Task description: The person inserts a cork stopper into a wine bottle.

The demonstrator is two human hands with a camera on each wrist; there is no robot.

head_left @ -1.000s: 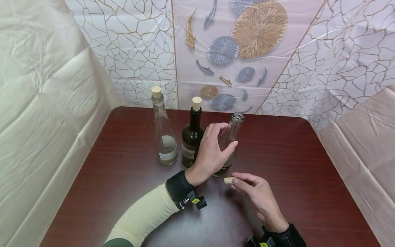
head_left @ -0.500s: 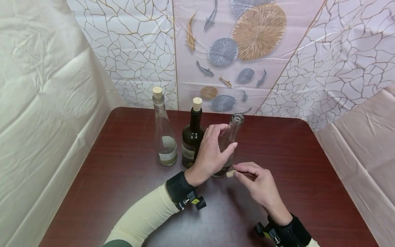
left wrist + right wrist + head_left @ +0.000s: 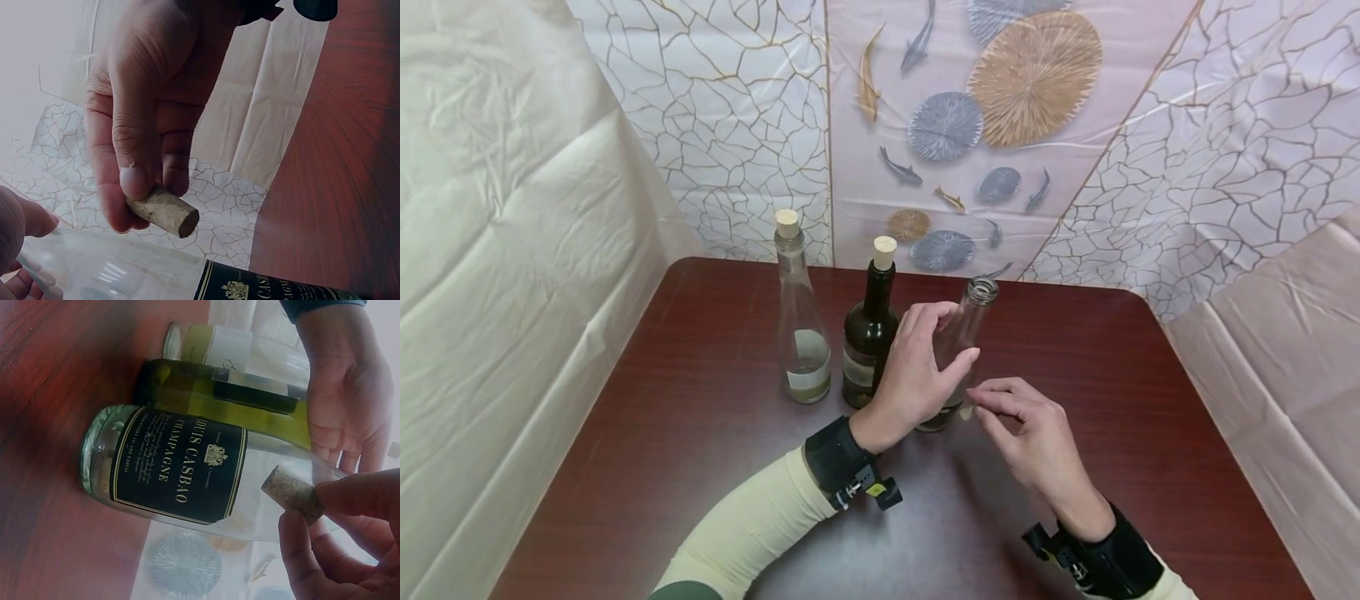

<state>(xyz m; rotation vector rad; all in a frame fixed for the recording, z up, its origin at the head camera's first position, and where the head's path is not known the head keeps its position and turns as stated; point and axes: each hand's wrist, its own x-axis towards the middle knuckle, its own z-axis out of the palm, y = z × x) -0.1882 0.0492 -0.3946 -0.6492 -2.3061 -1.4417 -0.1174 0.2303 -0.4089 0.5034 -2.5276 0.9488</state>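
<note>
A clear glass champagne bottle point(image 3: 972, 323) with a black label point(image 3: 181, 465) stands upright on the table, its mouth uncorked. My left hand point(image 3: 913, 371) holds it around the upper body, fingers behind the glass and thumb at the near side. In front of that bottle, low beside its body, my right hand point(image 3: 1036, 433) pinches a cork point(image 3: 167, 214) between thumb and fingers. The cork lies tilted in the grip and is mostly hidden in the head view. In the right wrist view, the cork point(image 3: 292, 492) overlaps the clear glass above the label.
Left of the held bottle stands a dark green bottle point(image 3: 868, 331) with a cork in its neck, partly covered by the left hand. Farther left is a corked clear bottle point(image 3: 806, 350) with a pale label. All stand on a dark red wooden table point(image 3: 715, 433) before patterned curtains.
My right hand has risen and moved slightly forward, turning the cork so less of it shows in the head view. The left hand and bottles have stayed almost still.
</note>
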